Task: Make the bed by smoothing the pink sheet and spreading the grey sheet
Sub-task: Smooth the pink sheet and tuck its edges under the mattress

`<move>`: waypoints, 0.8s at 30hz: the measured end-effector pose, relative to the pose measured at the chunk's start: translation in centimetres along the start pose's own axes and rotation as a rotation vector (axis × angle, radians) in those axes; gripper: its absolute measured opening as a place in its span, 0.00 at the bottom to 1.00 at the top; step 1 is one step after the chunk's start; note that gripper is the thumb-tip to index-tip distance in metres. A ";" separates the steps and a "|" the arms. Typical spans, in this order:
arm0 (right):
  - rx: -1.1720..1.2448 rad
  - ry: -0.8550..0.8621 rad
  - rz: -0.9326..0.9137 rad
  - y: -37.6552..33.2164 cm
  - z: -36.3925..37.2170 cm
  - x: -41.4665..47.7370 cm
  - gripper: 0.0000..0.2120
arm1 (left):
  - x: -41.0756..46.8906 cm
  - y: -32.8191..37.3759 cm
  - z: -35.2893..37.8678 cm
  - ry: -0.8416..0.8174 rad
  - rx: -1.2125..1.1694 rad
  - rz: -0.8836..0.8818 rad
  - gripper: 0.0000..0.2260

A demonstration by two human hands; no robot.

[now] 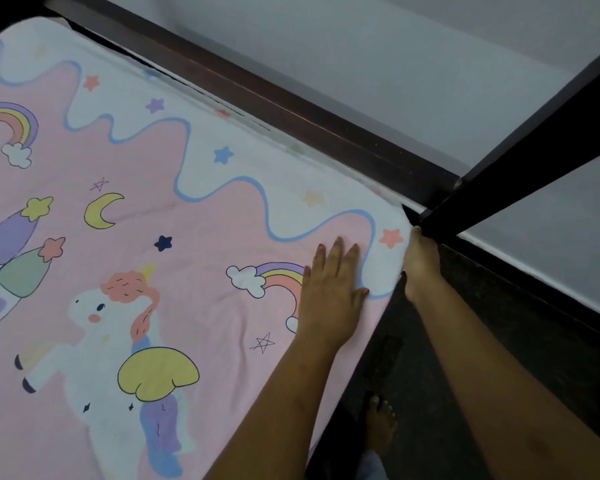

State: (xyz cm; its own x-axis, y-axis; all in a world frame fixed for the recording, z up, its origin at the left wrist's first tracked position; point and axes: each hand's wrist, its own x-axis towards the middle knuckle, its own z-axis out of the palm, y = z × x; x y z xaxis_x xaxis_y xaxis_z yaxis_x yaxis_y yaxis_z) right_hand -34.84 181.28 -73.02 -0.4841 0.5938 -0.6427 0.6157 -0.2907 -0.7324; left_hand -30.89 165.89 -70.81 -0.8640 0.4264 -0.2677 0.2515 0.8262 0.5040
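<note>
The pink sheet point(201, 244), printed with a unicorn, rainbows, stars and a wavy white border, covers the mattress across the left and middle of the view. My left hand point(333, 289) lies flat on it with straight fingers, near the mattress's right corner over a rainbow print. My right hand point(421, 261) is at the side of that corner, against the white edge of the sheet; its fingers reach down beside the mattress and their ends are hidden. No grey sheet is in view.
A dark wooden bed frame point(326, 129) runs along the far side of the mattress. A dark post point(520, 181) slants up from the corner. Dark floor point(499, 341) lies to the right, with my bare foot point(378, 424) on it. Pale grey walls stand behind.
</note>
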 end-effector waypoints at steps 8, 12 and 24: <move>-1.061 -0.354 -1.355 4.1 8.1 -7.2 0.23 | -0.1 -5.3 -3.2 0.490 -0.190 -0.449 0.27; -1.453 -0.565 -1.473 1.5 9.4 -2.9 0.28 | -1.7 -8.7 -3.4 0.311 -0.047 -0.619 0.27; -0.930 -0.423 -0.301 -7.2 6.9 2.3 0.30 | 1.8 -4.7 -1.6 0.063 0.050 -0.403 0.29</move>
State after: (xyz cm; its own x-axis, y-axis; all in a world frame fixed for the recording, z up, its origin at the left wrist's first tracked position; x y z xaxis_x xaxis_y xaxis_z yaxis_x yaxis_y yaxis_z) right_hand -44.73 179.57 -70.80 -0.7620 0.1845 -0.6207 0.5808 0.6185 -0.5293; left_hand -34.35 162.22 -72.32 -0.9225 0.0425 -0.3837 -0.0932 0.9400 0.3282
